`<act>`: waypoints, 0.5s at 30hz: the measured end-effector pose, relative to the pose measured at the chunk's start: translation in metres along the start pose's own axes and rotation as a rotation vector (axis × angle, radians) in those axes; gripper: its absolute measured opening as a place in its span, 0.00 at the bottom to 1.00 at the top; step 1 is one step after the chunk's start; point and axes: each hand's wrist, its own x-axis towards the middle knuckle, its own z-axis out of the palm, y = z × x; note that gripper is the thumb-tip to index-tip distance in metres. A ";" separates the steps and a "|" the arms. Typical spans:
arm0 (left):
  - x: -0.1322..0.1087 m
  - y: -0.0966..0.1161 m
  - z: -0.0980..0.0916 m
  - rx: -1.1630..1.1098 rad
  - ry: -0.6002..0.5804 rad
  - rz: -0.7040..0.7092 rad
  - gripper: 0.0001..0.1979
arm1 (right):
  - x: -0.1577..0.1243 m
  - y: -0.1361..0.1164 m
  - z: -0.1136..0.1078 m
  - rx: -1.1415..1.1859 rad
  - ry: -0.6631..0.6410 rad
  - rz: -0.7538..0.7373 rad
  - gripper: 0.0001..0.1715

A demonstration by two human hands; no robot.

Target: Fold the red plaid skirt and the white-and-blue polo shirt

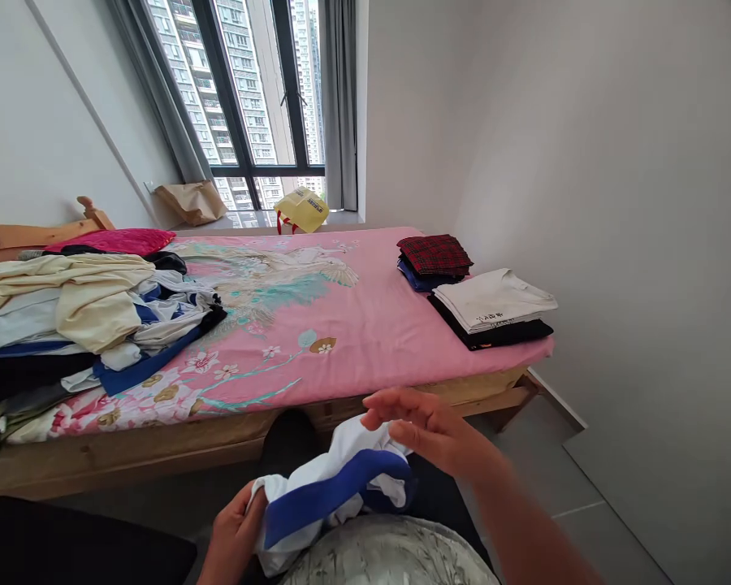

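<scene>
White-and-blue garment (335, 492) bunching in front of the bed edge (158, 463), pink sheet (365, 349) stretching beyond between clothes piles (101, 309), left hand (236, 526) gripping the garment, right hand (432, 431) hovering unclenched over its far end.

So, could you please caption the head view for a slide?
Left hand holding a white-and-blue garment, right hand open near it, before a bed.

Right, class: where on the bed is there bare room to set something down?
The pink sheet lies bare between the clothes heap and the folded stacks. Crowded: the left end, under that heap, and beneath those stacks.
</scene>
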 end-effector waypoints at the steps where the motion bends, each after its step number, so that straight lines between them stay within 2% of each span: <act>1: -0.003 -0.018 -0.005 -0.015 0.025 -0.056 0.24 | 0.001 0.014 -0.004 -0.030 0.099 0.024 0.20; 3: -0.012 -0.048 -0.011 -0.063 0.015 -0.127 0.23 | 0.003 0.049 -0.008 -0.168 0.257 0.094 0.17; 5: -0.022 -0.066 -0.011 -0.114 0.014 -0.136 0.21 | 0.003 0.086 -0.006 -0.269 0.261 0.181 0.17; 7: -0.029 -0.075 -0.006 -0.134 0.066 -0.116 0.20 | 0.001 0.118 0.004 -0.296 0.219 0.241 0.20; 11: -0.032 -0.073 0.001 -0.101 0.134 -0.107 0.21 | 0.007 0.158 0.034 -0.265 0.189 0.331 0.32; 13: -0.033 -0.068 0.000 -0.105 0.151 -0.125 0.23 | 0.016 0.167 0.048 -0.259 0.183 0.393 0.28; 15: -0.033 -0.059 -0.003 -0.122 0.181 -0.157 0.25 | 0.026 0.163 0.060 -0.236 0.193 0.400 0.19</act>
